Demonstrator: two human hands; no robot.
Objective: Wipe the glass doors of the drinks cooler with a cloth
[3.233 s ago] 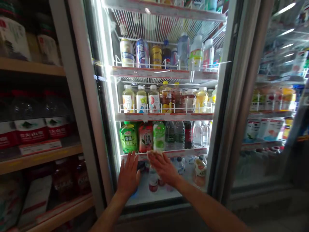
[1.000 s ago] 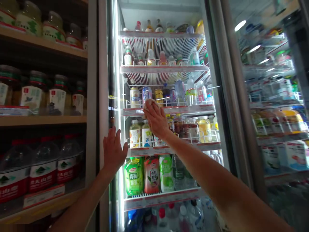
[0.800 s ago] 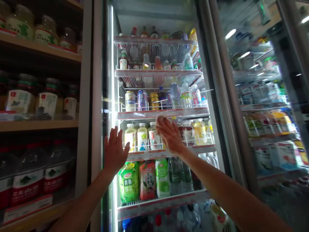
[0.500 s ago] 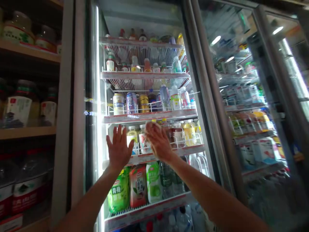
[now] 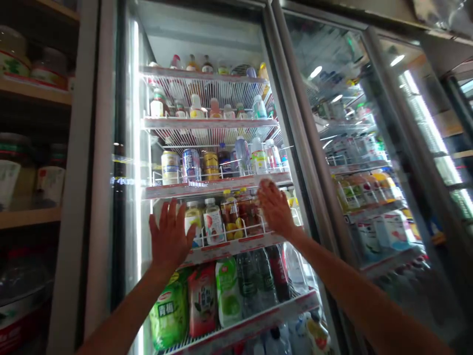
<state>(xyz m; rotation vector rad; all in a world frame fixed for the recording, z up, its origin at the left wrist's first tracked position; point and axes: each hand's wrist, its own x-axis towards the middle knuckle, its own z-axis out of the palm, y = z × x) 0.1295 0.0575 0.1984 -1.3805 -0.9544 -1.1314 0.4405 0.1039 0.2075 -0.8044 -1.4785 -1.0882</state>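
My left hand (image 5: 170, 239) lies flat on the glass door (image 5: 207, 34) of a lit drinks fridge, fingers spread and pointing up, holding nothing. My right hand (image 5: 276, 211) presses a small pale cloth (image 5: 263, 183) against the same glass, further right near the door's right frame (image 5: 295, 143); only a bit of cloth shows past the fingertips. Behind the glass, at hand height, stands a shelf of small juice bottles (image 5: 213, 222). Cans and bottles (image 5: 192, 165) fill the shelf above, and larger green and red bottles (image 5: 201, 301) the one below.
A second glass-door fridge (image 5: 369, 187) with cartons and bottles stands to the right. On the left, wooden shelves (image 5: 29, 217) carry jars and large water bottles in shadow. The fridge's grey left frame (image 5: 79, 197) separates the two.
My right hand has swept with the cloth up from the lower shelf level, then back and forth across the glass, and now sits further right. My left hand stays flat on the glass. The view has tilted upward.
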